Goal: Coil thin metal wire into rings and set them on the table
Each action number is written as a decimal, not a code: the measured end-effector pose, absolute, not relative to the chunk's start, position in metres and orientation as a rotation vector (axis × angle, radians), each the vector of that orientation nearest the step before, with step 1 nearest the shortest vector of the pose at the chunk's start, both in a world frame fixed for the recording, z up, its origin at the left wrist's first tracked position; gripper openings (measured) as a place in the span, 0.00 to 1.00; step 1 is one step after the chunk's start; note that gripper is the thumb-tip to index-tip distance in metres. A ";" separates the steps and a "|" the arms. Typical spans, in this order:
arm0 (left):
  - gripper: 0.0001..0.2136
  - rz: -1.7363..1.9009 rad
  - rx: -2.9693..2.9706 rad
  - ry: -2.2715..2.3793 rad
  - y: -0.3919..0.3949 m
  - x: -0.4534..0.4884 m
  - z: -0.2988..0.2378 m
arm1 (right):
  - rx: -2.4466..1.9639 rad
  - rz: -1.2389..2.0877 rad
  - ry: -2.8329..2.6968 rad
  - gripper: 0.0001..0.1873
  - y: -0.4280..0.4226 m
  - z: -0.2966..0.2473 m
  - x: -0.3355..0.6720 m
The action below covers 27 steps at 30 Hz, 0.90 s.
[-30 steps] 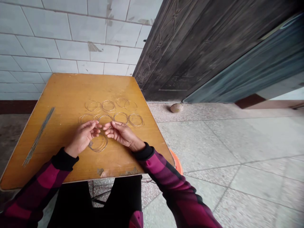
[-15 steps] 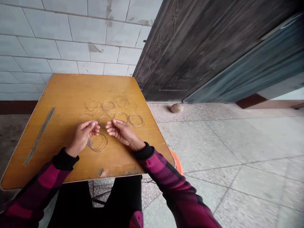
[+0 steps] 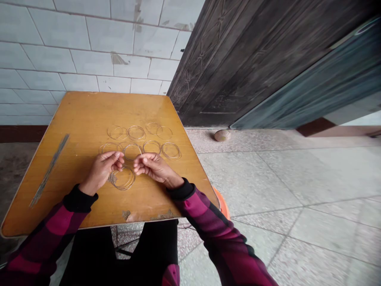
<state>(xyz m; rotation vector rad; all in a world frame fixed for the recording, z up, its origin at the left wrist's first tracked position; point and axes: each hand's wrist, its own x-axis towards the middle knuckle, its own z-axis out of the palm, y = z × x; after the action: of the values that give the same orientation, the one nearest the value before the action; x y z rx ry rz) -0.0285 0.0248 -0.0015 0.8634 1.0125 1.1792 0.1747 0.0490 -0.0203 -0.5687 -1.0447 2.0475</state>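
Note:
Several thin metal wire rings (image 3: 137, 133) lie in two rows on a worn yellow-brown wooden table (image 3: 83, 115). A thicker bunch of rings (image 3: 123, 179) lies nearer me, between my wrists. My left hand (image 3: 101, 169) has its fingers curled and pinched just above that bunch. My right hand (image 3: 151, 167) is curled too, fingertips pinched facing the left hand. A fine ring or wire seems to run between the two pinches, but it is too thin to see clearly. Both sleeves are dark red and black plaid.
A long grey bundle of straight wires (image 3: 49, 169) lies along the table's left side. A white tiled wall stands behind, a dark wooden door (image 3: 253, 59) to the right. A small stone (image 3: 222, 136) lies on the tiled floor; something orange (image 3: 223, 204) sits beneath the table's right edge.
Both hands drew apart a little, then curled tighter into pinches; the right hand's fingers folded in. The rings on the table have not moved.

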 end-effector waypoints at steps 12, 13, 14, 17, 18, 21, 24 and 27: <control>0.19 1.139 0.913 1.003 0.024 -0.029 -0.005 | -0.578 2.099 -1.052 0.20 0.048 -0.021 0.171; 0.18 1.127 0.922 1.004 0.024 -0.029 -0.005 | -0.581 2.097 -1.061 0.20 0.048 -0.022 0.171; 0.18 1.118 0.931 1.003 0.024 -0.030 -0.006 | -0.591 2.096 -1.064 0.20 0.048 -0.022 0.171; 0.17 1.107 0.942 1.000 0.025 -0.030 -0.006 | -0.621 2.098 -1.063 0.19 0.050 -0.025 0.171; 0.17 1.114 0.933 1.002 0.025 -0.030 -0.006 | -0.627 2.094 -1.057 0.19 0.051 -0.026 0.171; 0.17 1.171 0.888 1.023 0.026 -0.028 -0.006 | -0.638 2.074 -1.008 0.17 0.054 -0.028 0.171; 0.17 1.232 0.882 1.073 0.026 -0.026 -0.007 | -0.621 2.091 -0.959 0.17 0.056 -0.030 0.170; 0.17 1.233 0.917 1.112 0.025 -0.023 -0.008 | -0.600 2.129 -0.948 0.17 0.056 -0.032 0.169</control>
<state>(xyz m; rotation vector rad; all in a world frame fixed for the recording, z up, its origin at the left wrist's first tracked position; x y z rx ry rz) -0.0231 0.0246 -0.0079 0.9174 1.1124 1.2334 0.1693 0.0565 -0.0320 -0.6000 -0.9480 2.1291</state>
